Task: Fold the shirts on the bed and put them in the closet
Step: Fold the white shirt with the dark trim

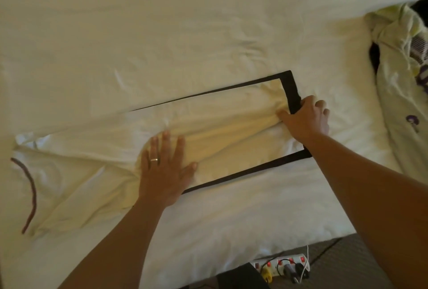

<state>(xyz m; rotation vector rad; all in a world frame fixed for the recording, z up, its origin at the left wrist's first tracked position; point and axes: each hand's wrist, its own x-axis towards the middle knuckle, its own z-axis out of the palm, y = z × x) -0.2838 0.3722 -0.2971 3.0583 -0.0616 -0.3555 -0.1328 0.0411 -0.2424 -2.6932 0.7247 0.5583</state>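
Flat and open, the left hand (165, 168) pressed its straight fingers down on the middle of a pale cream shirt (111, 149) spread across the bed (162, 22), a ring (154, 160) showing on one finger. Further along, the right hand (305, 119) had its fingers curled over the shirt's black-trimmed end (293, 96), thumb lying on the cream cloth and the rest wrapped round the dark band, so it had hold of that edge. That garment lay lengthwise, its dark neckline curve (31, 193) toward the left of the view and the black border running round the other end, with the cloth bunched in soft ridges between the two hands. My reading was that the folding of this first shirt was at an early stage: the sides looked drawn in, while the lengthwise fold was not yet made, and nothing suggested any trip to the closet, which was not in view. A sensible next move would call for the gripped end to be lifted and carried over toward the neckline while the flat hand pinned the fold line, then a smoothing of the ridges. A second, yellowish shirt (398, 94) lay crumpled near the right edge of the bed, well apart, waiting its turn; it carried a purple print, but the letters were too creased and cut off to read. Below the bed's edge sat a power strip (281, 265) with red switches and plugs; no brand or label was legible anywhere.
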